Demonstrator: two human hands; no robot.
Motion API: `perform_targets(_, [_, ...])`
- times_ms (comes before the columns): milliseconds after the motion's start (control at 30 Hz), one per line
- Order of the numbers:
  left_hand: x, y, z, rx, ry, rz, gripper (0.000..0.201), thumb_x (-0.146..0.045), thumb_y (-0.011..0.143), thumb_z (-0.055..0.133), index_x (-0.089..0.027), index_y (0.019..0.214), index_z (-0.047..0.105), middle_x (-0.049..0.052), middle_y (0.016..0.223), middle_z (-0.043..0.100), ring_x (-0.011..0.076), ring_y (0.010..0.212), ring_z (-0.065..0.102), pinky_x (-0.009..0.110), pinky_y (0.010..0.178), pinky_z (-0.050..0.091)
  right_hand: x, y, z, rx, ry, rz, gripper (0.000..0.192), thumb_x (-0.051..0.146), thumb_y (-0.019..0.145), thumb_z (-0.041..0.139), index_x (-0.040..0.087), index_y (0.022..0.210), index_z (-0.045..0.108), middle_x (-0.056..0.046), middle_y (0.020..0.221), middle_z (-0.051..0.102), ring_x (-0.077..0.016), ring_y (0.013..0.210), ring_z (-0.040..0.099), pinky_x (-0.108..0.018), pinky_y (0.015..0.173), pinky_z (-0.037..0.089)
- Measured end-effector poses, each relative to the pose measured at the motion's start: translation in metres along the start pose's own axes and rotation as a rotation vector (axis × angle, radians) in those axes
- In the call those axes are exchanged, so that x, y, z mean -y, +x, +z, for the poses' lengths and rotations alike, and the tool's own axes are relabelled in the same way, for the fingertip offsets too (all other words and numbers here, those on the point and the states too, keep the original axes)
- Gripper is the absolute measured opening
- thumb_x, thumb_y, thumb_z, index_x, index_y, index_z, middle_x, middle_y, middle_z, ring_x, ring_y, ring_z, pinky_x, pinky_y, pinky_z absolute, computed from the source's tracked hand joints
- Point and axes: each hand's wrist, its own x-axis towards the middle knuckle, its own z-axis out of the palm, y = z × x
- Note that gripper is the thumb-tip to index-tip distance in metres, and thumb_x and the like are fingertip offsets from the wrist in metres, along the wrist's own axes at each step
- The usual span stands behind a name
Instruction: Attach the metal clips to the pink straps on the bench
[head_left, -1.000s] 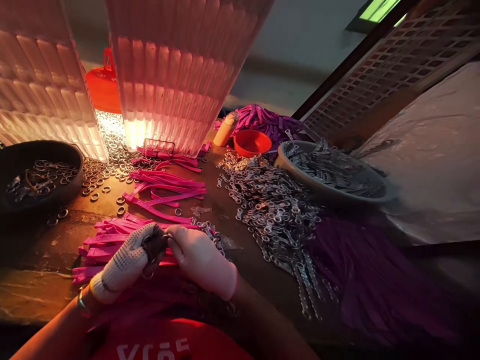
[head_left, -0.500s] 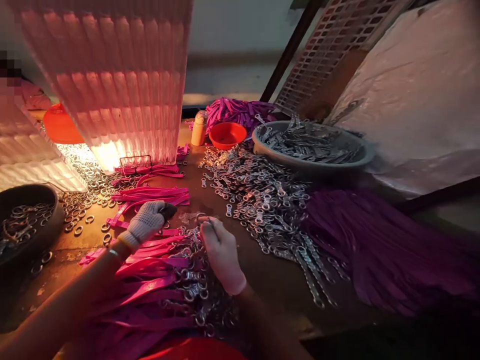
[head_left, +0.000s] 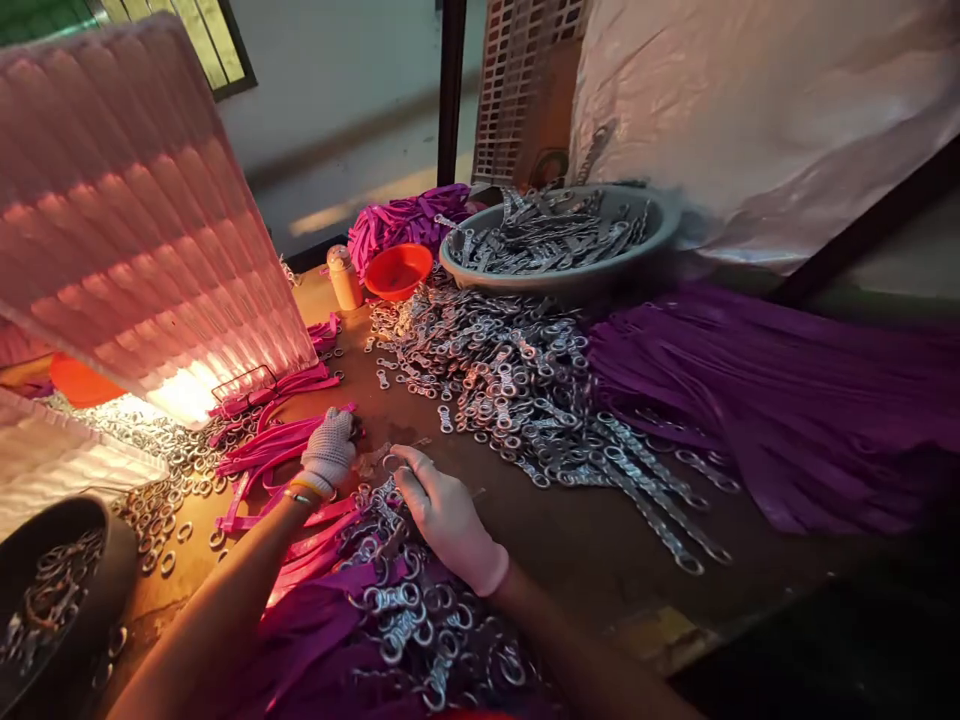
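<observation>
My left hand (head_left: pixel 330 450), in a knitted white glove, is closed over the pink straps; its fingertips are dark, and what they grip is hidden. A thin white glove covers my right hand (head_left: pixel 454 520). Its thumb and forefinger pinch a small metal ring (head_left: pixel 388 462), just right of my left hand. Below both hands lies a row of pink and purple straps (head_left: pixel 315 610) with metal ring-ended links (head_left: pixel 401 610) at their right ends. More pink straps (head_left: pixel 274 440) lie beyond my left wrist.
A heap of metal links (head_left: pixel 495 370) spreads beside a grey basin (head_left: pixel 555 285) full of chain pieces. Purple straps (head_left: pixel 750 390) lie at right. A red bowl (head_left: pixel 399 272) and a bottle (head_left: pixel 345 280) stand behind. Left are loose rings (head_left: pixel 161 520), a dark tub (head_left: pixel 120 560) and a ribbed panel (head_left: pixel 150 220).
The view has swung and tilted, so the panel and basin sit further left. My hands have stayed close together over the straps, and my right hand still pinches the ring.
</observation>
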Motion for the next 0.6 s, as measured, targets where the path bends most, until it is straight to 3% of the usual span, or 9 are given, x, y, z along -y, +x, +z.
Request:
perform_targets(67, [-0.002, -0.023, -0.019, -0.021, -0.098, -0.004, 0.012, -0.020, 0.087, 0.054, -0.016, 0.095, 0.062, 0.009, 0.092, 0.063, 0.0191, 0.084, 0.061, 0.030, 0.075, 0.050, 0.006, -0.001, -0.001, 0.031, -0.006, -0.046, 0.033, 0.032, 0.103, 0.041, 0.020, 0.127, 0.059, -0.008, 0.114, 0.072, -0.0212, 0.101, 0.069, -0.033, 0.088, 0.051])
perform_targets(167, [-0.003, -0.078, -0.047, 0.017, -0.289, -0.034, 0.032, -0.042, 0.095, 0.042, -0.015, 0.099, 0.060, -0.003, 0.059, 0.049, 0.0121, 0.048, 0.046, 0.023, 0.047, 0.041, 0.024, -0.006, -0.001, 0.101, -0.159, -0.221, 0.028, 0.029, 0.103, 0.045, 0.020, 0.122, 0.063, -0.008, 0.110, 0.072, -0.0230, 0.102, 0.066, -0.035, 0.089, 0.048])
perform_targets(267, [-0.004, -0.138, -0.064, 0.075, -0.769, -0.137, 0.033, -0.048, 0.090, 0.052, -0.016, 0.095, 0.060, -0.008, 0.051, 0.038, 0.0077, 0.041, 0.031, 0.018, 0.040, 0.028, 0.051, -0.015, 0.002, 0.206, -0.365, -0.392, 0.024, 0.024, 0.099, 0.054, 0.021, 0.121, 0.065, -0.008, 0.103, 0.071, -0.0240, 0.097, 0.064, -0.034, 0.085, 0.045])
perform_targets(367, [-0.007, -0.184, -0.068, 0.044, -1.057, -0.274, 0.031, -0.048, 0.084, 0.065, -0.018, 0.082, 0.059, -0.008, 0.049, 0.035, 0.0063, 0.041, 0.026, 0.018, 0.039, 0.022, 0.079, -0.024, 0.011, 0.317, -0.428, -0.484, 0.024, 0.020, 0.098, 0.054, 0.022, 0.120, 0.063, -0.005, 0.096, 0.071, -0.0214, 0.090, 0.064, -0.031, 0.078, 0.042])
perform_targets(467, [-0.010, -0.213, -0.065, 0.025, -1.103, -0.323, 0.040, -0.054, 0.084, 0.066, -0.019, 0.070, 0.054, -0.007, 0.048, 0.036, 0.0056, 0.040, 0.026, 0.019, 0.038, 0.019, 0.100, -0.034, 0.021, 0.397, -0.571, -0.514, 0.020, 0.017, 0.098, 0.049, 0.019, 0.112, 0.064, -0.007, 0.091, 0.070, -0.0213, 0.083, 0.063, -0.031, 0.071, 0.038])
perform_targets(600, [-0.007, -0.233, -0.061, 0.008, -1.097, -0.351, 0.045, -0.060, 0.083, 0.062, -0.019, 0.067, 0.050, -0.008, 0.048, 0.036, 0.0053, 0.038, 0.023, 0.019, 0.037, 0.020, 0.111, -0.047, 0.033, 0.474, -0.766, -0.602, 0.019, 0.013, 0.092, 0.050, 0.017, 0.105, 0.063, -0.009, 0.085, 0.068, -0.0219, 0.072, 0.060, -0.032, 0.062, 0.032])
